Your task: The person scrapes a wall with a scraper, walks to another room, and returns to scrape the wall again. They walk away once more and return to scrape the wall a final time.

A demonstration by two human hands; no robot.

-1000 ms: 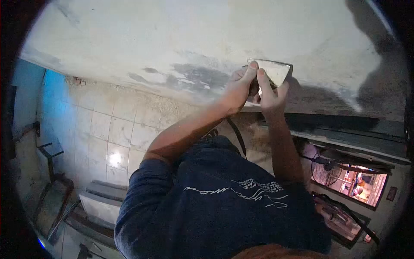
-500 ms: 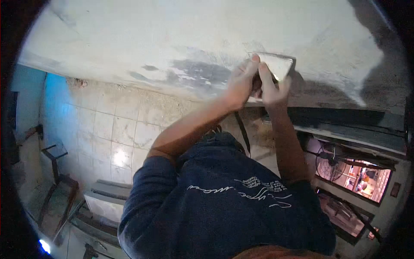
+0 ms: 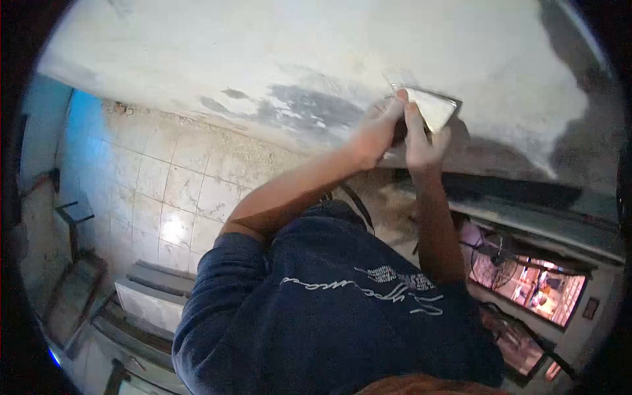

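Observation:
A putty knife (image 3: pixel 431 108) with a wide, pale, flared blade lies close against the whitish wall (image 3: pixel 474 59); its handle is mostly hidden by my fingers. My right hand (image 3: pixel 424 148) is closed around it from below, fingers stretched along the blade. On its other side, my left hand (image 3: pixel 376 135) is closed too, its fingertips pressed at the blade's left corner beside the right hand's fingers. Left of the blade, the wall shows a dark grey patch (image 3: pixel 309 105) with rough edges.
Below the wall runs a tiled floor (image 3: pixel 178 191) with grit along its edge. Grey furniture (image 3: pixel 148 299) stands at lower left, near a dark-framed chair (image 3: pixel 76 289). At right are a dark ledge (image 3: pixel 507 191), a fan (image 3: pixel 494 266) and a bright opening (image 3: pixel 550 289).
Both hands and the putty knife have shifted slightly right and down in view, and the blade is tilted a little differently. The camera view has turned slightly too.

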